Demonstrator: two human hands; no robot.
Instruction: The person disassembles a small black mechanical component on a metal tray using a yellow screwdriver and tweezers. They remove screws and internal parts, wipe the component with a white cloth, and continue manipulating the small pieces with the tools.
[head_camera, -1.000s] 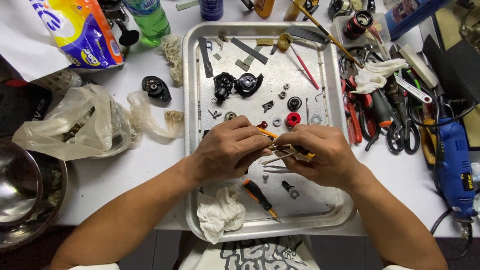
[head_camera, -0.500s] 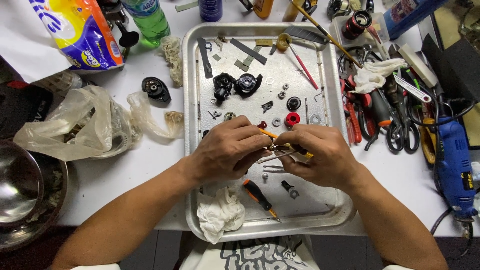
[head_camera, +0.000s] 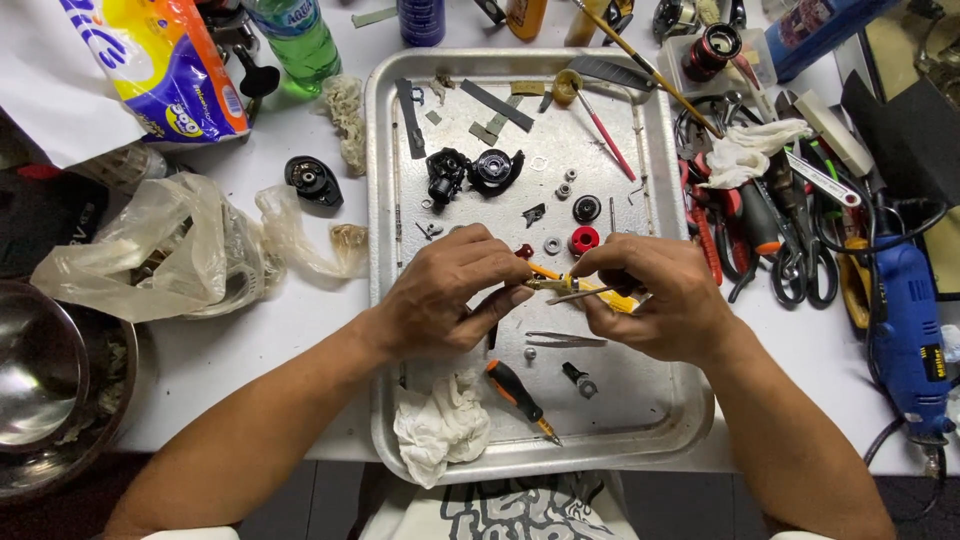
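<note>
A large metal tray (head_camera: 655, 420) sits on the white table. Over its middle, the left hand (head_camera: 450, 295) and right hand (head_camera: 655, 295) meet, each pinching shut on a small brass part (head_camera: 558, 284) held between their fingertips; the right hand also grips a yellow-handled tool (head_camera: 612, 297). On the tray's near side lie a white rag (head_camera: 440, 425), an orange-and-black screwdriver (head_camera: 520, 388) and tweezers (head_camera: 565, 340).

Small brass-coloured metal part (head_camera: 556, 284), pinched at its left end between the fingertips, lying roughly level above the middle of the tray. Yellow-handled tool (head_camera: 598, 292), slanting down to the right, its tip meeting the part.
</note>
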